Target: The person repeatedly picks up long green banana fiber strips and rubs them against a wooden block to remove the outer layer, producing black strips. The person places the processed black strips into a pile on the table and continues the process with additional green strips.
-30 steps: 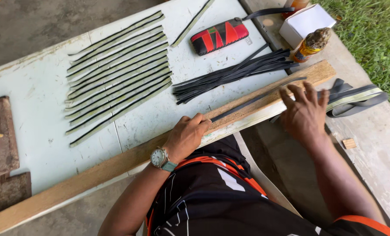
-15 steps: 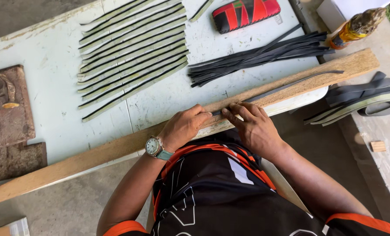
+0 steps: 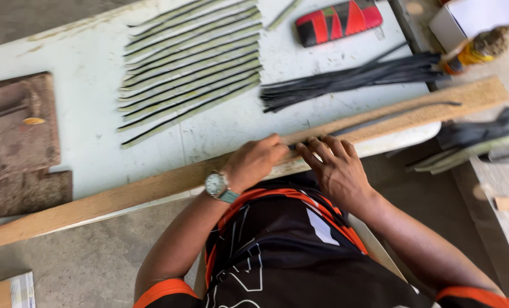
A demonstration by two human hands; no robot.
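A long wooden plank (image 3: 123,197) lies along the near edge of a pale table (image 3: 83,68). A thin dark strip (image 3: 391,114) runs along the plank's right half. My left hand (image 3: 257,161), with a wristwatch, presses on the plank at the strip's near end, fingers curled. My right hand (image 3: 334,165) lies flat beside it, fingertips spread on the plank and touching the strip's end.
Several green and dark strips (image 3: 191,68) lie in a row on the table. A bundle of black strips (image 3: 351,77) lies to their right. A red and black case (image 3: 339,20), a bottle (image 3: 477,48), a white box (image 3: 477,14) and rusty brown plates (image 3: 17,131) surround them.
My right hand has slid left along the plank from the far right end until it sits next to my left hand. The camera view has shifted.
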